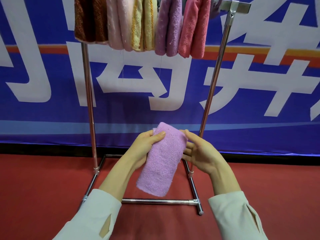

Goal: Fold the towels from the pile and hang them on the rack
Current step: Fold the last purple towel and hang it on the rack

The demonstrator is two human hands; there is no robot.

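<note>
A folded lilac towel hangs in the air above the base of the metal rack. My left hand grips its upper left edge, thumb across the front. My right hand touches the towel's upper right edge with its fingertips, the fingers loosely bent. Several folded towels hang on the rack's top bar: a brown towel, a pale pink towel, a yellow towel, a purple towel and a coral towel. No pile is in view.
The rack stands on a red cloth surface, its chrome base frame under my hands. A blue banner with white characters fills the background. A bare end of the top bar juts out right of the coral towel.
</note>
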